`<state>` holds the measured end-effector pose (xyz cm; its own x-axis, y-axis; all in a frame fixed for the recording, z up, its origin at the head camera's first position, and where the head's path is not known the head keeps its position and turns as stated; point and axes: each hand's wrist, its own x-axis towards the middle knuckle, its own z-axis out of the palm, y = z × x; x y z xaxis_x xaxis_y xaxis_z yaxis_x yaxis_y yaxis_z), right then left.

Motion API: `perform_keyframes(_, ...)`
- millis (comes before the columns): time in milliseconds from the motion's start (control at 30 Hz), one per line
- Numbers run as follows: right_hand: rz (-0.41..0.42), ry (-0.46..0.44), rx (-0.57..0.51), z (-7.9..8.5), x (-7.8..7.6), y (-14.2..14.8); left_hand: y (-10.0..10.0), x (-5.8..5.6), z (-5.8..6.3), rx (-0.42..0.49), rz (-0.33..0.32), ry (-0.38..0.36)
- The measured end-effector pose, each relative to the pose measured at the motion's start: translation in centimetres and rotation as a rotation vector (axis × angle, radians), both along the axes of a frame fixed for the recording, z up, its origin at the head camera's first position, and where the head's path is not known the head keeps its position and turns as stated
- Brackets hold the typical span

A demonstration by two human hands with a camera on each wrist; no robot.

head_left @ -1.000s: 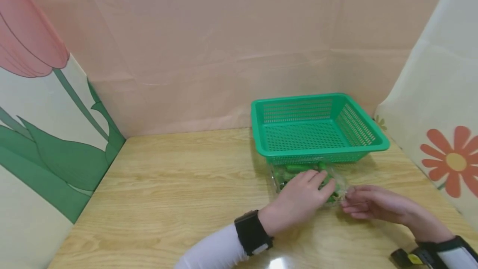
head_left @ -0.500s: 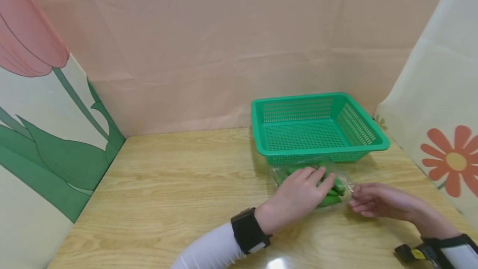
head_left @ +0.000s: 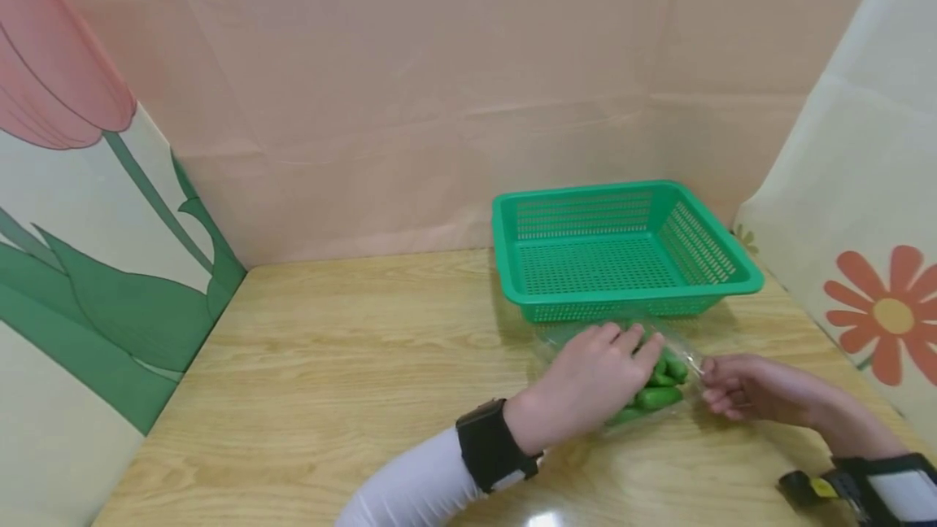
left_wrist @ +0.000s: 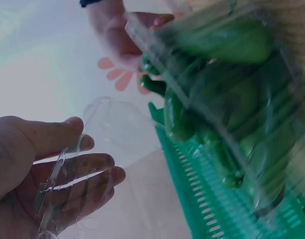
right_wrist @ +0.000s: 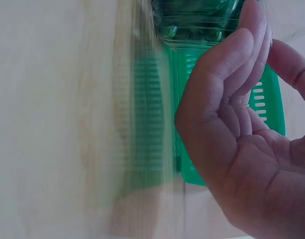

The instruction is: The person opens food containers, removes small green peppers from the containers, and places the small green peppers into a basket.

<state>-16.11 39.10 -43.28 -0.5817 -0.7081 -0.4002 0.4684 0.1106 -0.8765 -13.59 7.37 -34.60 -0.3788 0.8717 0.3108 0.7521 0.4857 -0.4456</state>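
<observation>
Pack of green peppers (head_left: pixel 659 397) just in front of the green basket (head_left: pixel 629 299) on the worktop (head_left: pixel 329 364). The right hand (head_left: pixel 776 397) gripped its edge, apparently to steady it; the left hand (head_left: pixel 586 385), nearly closed, pinched clear film (left_wrist: pixel 120 127), presumably for control.

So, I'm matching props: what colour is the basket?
The basket is plain bright green, shown best in the head view.

glossy green peppers (head_left: pixel 659 398) lie in a clear plastic pack (left_wrist: pixel 192 105), near a green basket (head_left: pixel 629 299).
</observation>
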Motion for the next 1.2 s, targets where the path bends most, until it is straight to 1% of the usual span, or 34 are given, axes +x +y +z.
perform_keyframes(233, -0.026, 0.02, 0.034, 0.1, -0.3, 0.1, -0.4, -0.2, 1.0, -0.023, 0.049, -0.015)
perform_keyframes(467, -0.042, 0.041, 0.059, 0.2, -0.8, -0.1, -0.9, -0.4, 1.5, 0.004, 0.081, -0.048)
perform_keyframes(600, -0.028, 0.052, 0.049, 0.3, -1.1, -0.1, -1.2, -0.5, 1.7, 0.02, 0.104, -0.037)
perform_keyframes(700, -0.015, 0.058, 0.023, 0.4, -1.2, -0.1, -1.7, -0.7, 1.9, 0.062, 0.11, -0.023)
perform_keyframes(767, -0.012, 0.061, 0.003, 0.4, -1.3, -0.1, -2.0, -0.8, 2.2, 0.099, 0.101, -0.028)
perform_keyframes(833, -0.021, 0.061, 0.008, 0.5, -1.3, -0.3, -2.4, -0.9, 2.4, 0.132, 0.09, -0.046)
perform_keyframes(900, -0.039, 0.064, 0.036, 0.5, -1.3, -0.6, -2.8, -1.0, 2.6, 0.154, 0.082, -0.08)
perform_keyframes(1033, -0.076, 0.099, 0.088, 0.3, -1.4, -1.4, -3.7, -1.2, 2.9, 0.211, 0.084, -0.151)
perform_keyframes(1100, -0.081, 0.106, 0.079, 0.2, -1.3, -1.8, -4.2, -1.2, 3.0, 0.258, 0.084, -0.182)
perform_keyframes(1200, -0.081, 0.093, 0.021, 0.2, -1.2, -2.0, -4.7, -1.3, 3.0, 0.327, 0.073, -0.208)
